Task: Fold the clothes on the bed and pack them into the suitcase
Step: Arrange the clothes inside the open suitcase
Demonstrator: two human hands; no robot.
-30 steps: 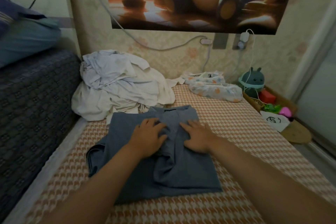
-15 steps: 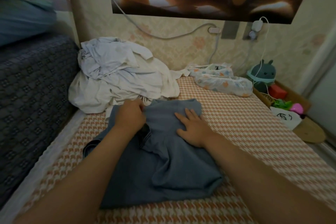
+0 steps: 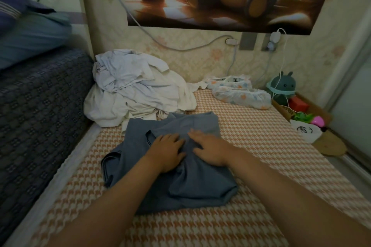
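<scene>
A blue-grey garment (image 3: 200,184) lies partly folded on the orange houndstooth bed mat (image 3: 261,146). My left hand (image 3: 166,151) rests flat on its middle, fingers spread and pointing right. My right hand (image 3: 209,147) presses flat beside it, fingers pointing to the far left. The two hands nearly touch. Behind the garment sits a crumpled pile of white and pale clothes (image 3: 136,90). No suitcase is in view.
A dark patterned quilt (image 3: 38,110) with a blue pillow (image 3: 30,34) rises on the left. Floral cloth items (image 3: 241,94) lie at the back right. A green plush toy (image 3: 283,86) and a box of small things (image 3: 305,110) stand by the wall, with cables above.
My left hand came back from the garment's far left corner to its middle, folding cloth over. My right hand stayed flat on the garment. The camera tilted slightly.
</scene>
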